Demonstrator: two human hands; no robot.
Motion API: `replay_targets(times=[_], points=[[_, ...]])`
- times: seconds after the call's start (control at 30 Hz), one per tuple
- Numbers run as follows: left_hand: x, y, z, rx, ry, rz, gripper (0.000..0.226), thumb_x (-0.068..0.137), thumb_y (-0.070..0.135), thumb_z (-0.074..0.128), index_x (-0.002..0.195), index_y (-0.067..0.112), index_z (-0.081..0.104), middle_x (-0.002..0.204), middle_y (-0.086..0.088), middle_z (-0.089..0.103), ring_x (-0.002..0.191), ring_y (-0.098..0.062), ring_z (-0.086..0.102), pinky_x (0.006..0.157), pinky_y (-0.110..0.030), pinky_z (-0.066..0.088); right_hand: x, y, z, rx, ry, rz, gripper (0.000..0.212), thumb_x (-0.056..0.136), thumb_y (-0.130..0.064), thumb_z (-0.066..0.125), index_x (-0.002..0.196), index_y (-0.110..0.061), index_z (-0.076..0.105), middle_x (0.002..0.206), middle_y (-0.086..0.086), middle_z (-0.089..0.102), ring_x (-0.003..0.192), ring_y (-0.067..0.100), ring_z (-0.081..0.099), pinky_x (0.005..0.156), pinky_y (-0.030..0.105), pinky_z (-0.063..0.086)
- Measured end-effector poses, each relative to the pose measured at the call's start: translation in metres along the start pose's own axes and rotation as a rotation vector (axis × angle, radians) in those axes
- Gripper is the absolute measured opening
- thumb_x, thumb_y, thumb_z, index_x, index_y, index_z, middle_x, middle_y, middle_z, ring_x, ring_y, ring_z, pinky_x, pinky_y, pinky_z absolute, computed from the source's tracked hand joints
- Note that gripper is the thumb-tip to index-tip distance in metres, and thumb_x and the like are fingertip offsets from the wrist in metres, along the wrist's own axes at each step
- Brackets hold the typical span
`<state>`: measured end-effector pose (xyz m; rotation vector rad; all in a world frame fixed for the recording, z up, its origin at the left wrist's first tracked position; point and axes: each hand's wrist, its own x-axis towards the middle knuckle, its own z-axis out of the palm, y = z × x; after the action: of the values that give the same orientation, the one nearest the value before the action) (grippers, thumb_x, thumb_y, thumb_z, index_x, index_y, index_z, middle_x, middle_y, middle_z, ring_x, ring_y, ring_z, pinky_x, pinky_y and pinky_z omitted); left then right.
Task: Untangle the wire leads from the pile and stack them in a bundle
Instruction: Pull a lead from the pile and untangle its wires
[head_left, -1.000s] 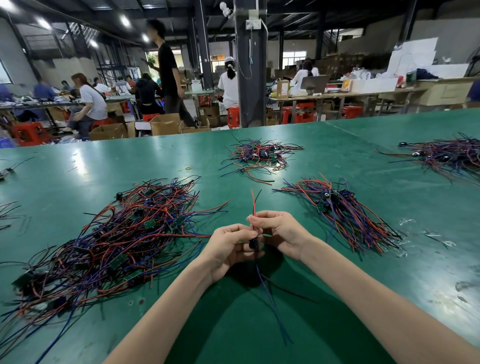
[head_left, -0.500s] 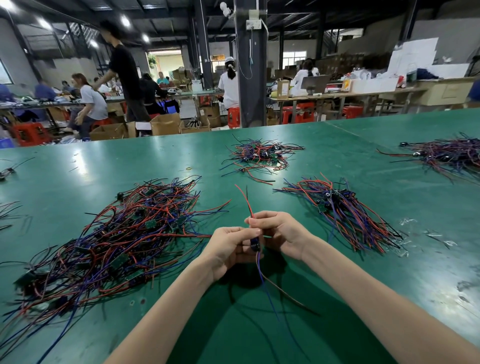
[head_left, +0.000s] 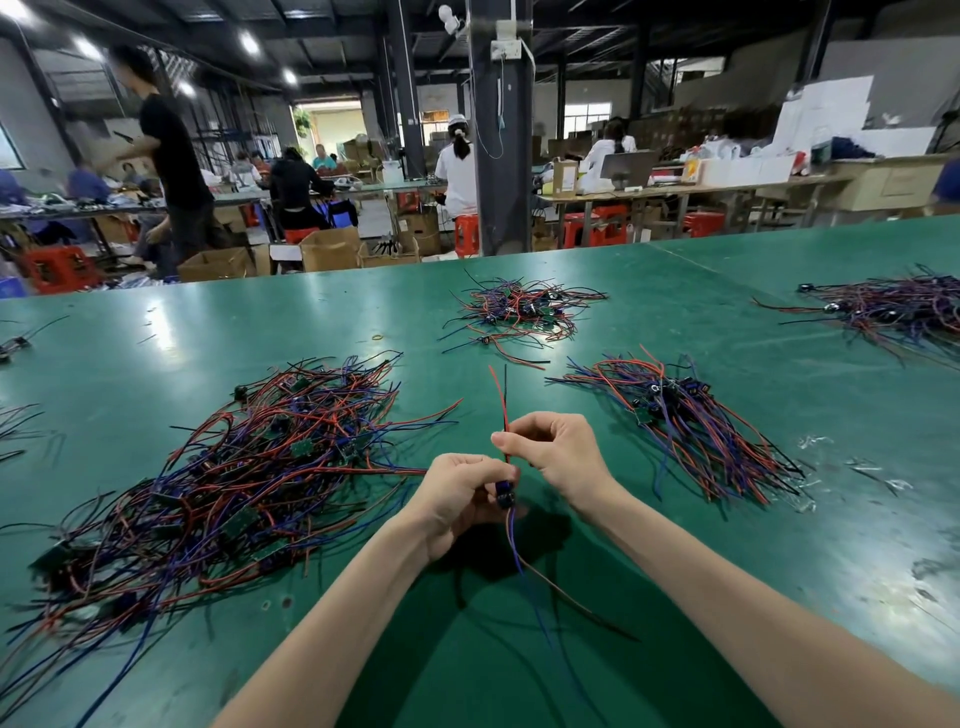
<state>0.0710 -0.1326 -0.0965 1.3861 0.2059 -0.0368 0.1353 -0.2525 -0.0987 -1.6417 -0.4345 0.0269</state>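
Over table (head_left: 208, 332), wire lead (head_left: 504, 492) pinched low by left grip (head_left: 460, 499), higher by right grip (head_left: 558, 457).

One wire lead (head_left: 506, 491), a small dark component with red and black strands rising toward 12 o'clock and blue and brown strands trailing toward 5 o'clock, is held above the counter (head_left: 311, 322), pinched by the left hand (head_left: 462, 499) and right hand (head_left: 556, 457). At its 9 o'clock sprawls the tangled pile (head_left: 249, 478) of red, blue and black leads with small green boards. At 2 o'clock lies the bundle (head_left: 691, 431), its strands roughly aligned.
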Motion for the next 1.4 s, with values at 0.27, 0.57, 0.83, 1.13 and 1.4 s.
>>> replay_targets(times=[0.27,0.57,0.83,1.13,1.4], points=[[-0.003,-0.001,0.003,0.066,-0.088,-0.004,0.045,0.083,-0.005,0.060,0.041,0.010,0.058,0.047,-0.004,0.045,0.040,-0.011,0.044,0.051,-0.028,0.055,0.013,0.013,-0.012,-0.207,0.154,-0.083,0.010,0.076,-0.015,0.079,0.073,-0.010,0.070,0.059,-0.004,0.059,0.055,0.007,0.047,0.056,0.012,0.039],[-0.005,-0.001,0.005,0.113,-0.140,-0.009,0.043,0.083,-0.005,0.060,0.042,0.010,0.057,0.053,-0.005,0.046,0.042,-0.012,0.045,0.055,-0.029,0.056,0.025,0.019,-0.032,-0.293,0.287,-0.102,0.009,0.077,-0.016,0.078,0.076,-0.009,0.072,0.065,-0.003,0.064,0.059,0.008,0.053,0.060,0.009,0.041],[-0.006,-0.001,0.005,0.104,-0.144,-0.002,0.041,0.083,-0.005,0.061,0.044,0.008,0.059,0.055,-0.007,0.049,0.043,-0.012,0.047,0.055,-0.029,0.056,0.032,0.020,-0.037,-0.124,0.309,0.073,0.015,0.075,-0.016,0.080,0.064,-0.018,0.069,0.059,-0.007,0.064,0.053,0.005,0.051,0.060,0.018,0.043],[-0.002,-0.008,0.009,-0.004,-0.037,0.096,0.034,0.083,-0.004,0.063,0.052,0.008,0.056,0.057,-0.009,0.049,0.045,-0.013,0.048,0.054,-0.027,0.054,0.020,0.005,-0.032,0.549,-0.103,0.527,0.023,0.086,-0.025,0.064,0.086,-0.002,0.063,0.073,0.005,0.063,0.051,0.007,0.055,0.051,0.018,0.052],[0.000,-0.009,0.007,-0.008,0.032,0.158,0.036,0.083,-0.004,0.063,0.051,0.012,0.062,0.064,-0.011,0.053,0.054,-0.016,0.053,0.055,-0.029,0.055,0.006,-0.008,-0.021,0.285,-0.422,0.394,0.024,0.064,-0.023,0.075,0.080,-0.006,0.071,0.077,0.006,0.064,0.066,0.011,0.056,0.062,0.018,0.049]])
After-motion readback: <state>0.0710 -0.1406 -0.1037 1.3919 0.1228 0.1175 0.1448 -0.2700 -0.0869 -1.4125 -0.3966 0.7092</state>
